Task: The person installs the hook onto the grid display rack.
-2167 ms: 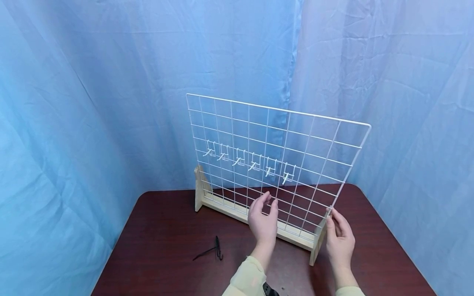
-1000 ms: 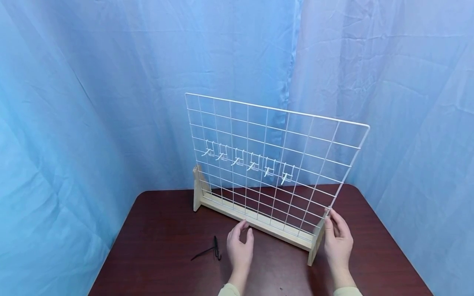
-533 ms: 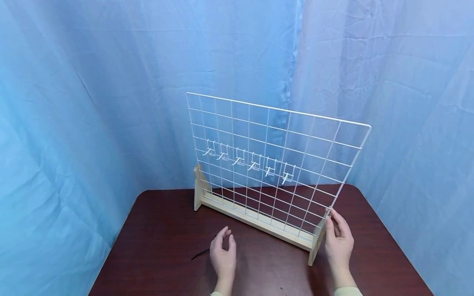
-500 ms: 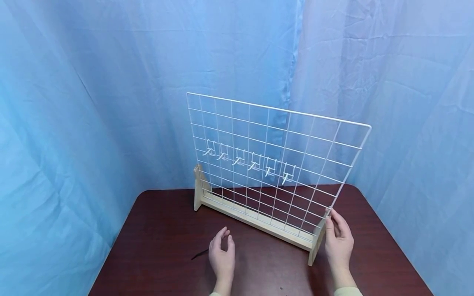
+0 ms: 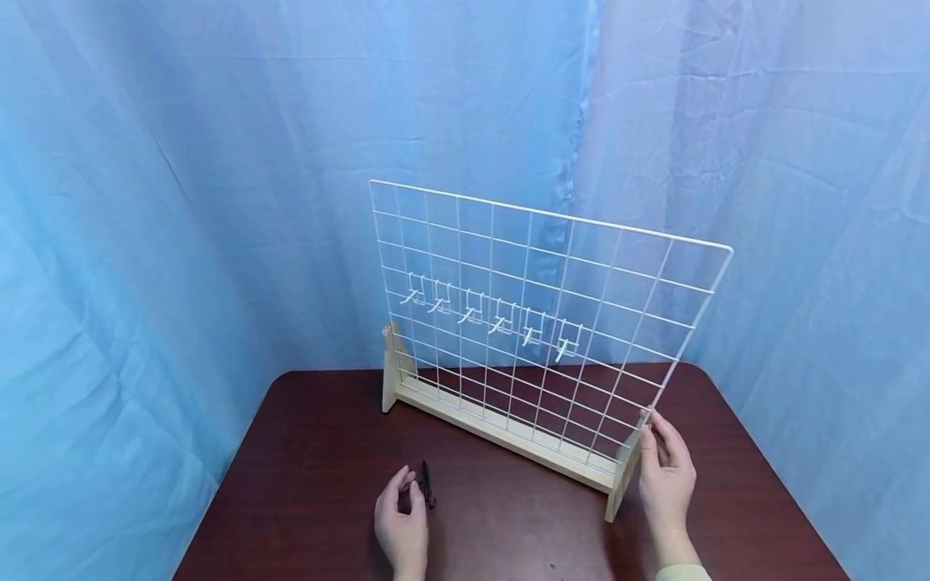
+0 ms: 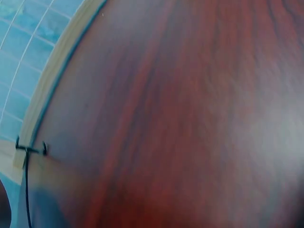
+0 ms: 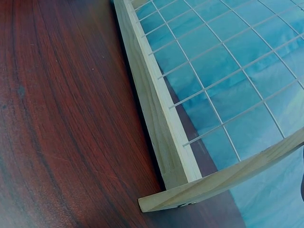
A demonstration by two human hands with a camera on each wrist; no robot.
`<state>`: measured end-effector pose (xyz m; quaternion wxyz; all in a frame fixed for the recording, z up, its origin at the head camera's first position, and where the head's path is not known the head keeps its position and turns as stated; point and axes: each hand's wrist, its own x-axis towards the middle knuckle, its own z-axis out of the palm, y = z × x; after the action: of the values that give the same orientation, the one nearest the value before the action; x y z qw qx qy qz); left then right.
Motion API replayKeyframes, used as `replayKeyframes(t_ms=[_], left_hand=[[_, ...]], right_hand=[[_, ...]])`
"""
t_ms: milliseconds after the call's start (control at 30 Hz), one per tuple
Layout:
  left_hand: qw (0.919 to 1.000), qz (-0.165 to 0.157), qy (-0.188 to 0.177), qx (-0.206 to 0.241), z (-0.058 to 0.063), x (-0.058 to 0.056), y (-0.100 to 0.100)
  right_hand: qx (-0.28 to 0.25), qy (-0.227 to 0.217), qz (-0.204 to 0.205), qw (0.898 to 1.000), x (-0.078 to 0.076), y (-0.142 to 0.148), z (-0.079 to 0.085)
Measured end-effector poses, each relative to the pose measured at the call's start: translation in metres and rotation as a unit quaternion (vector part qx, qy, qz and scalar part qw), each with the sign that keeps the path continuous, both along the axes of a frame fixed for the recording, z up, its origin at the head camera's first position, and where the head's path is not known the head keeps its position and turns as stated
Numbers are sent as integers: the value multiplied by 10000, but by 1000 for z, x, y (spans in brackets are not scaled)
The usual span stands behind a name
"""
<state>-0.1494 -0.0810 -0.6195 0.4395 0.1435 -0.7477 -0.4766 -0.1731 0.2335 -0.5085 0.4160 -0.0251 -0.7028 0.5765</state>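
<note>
In the head view my left hand (image 5: 402, 524) is low over the table, thumb and fingers curved with a gap between them. Just beyond its fingertips is a black hook (image 5: 426, 484) with a long thin stem, partly hidden by the hand. The left wrist view shows that hook (image 6: 31, 149) at the left, a fingertip (image 6: 4, 209) apart from its stem. My right hand (image 5: 667, 484) holds the top of the right end piece of a wooden stand (image 5: 501, 434), beside the grid's edge. Upright in the stand is a white wire grid (image 5: 570, 218).
Several white hooks (image 5: 564, 349) hang in a row across the middle of the grid. The dark red wooden table (image 5: 312, 452) has rounded far corners. Blue curtains (image 5: 291, 161) enclose its back and sides. The stand's base rail (image 7: 156, 123) runs diagonally in the right wrist view.
My left hand has moved from in front of the grid down and to the left, to the black hook. The right hand has kept its hold on the stand.
</note>
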Motion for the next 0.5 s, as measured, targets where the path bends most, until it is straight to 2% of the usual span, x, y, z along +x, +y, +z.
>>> replayKeyframes(t_ms=[133, 333, 400, 500], left_hand=[[9998, 157, -83, 12, -9, 4, -10], [9990, 177, -208, -350, -14, 5, -24], [9981, 112, -375, -476, -16, 5, -29], [9949, -42, -850, -534, -17, 3, -35]], right_hand=[[-20, 5, 36, 10000, 0, 0, -1], [19, -9, 4, 10000, 1, 0, 1], [29, 14, 21, 10000, 1, 0, 1], [32, 71, 46, 10000, 0, 1, 1]])
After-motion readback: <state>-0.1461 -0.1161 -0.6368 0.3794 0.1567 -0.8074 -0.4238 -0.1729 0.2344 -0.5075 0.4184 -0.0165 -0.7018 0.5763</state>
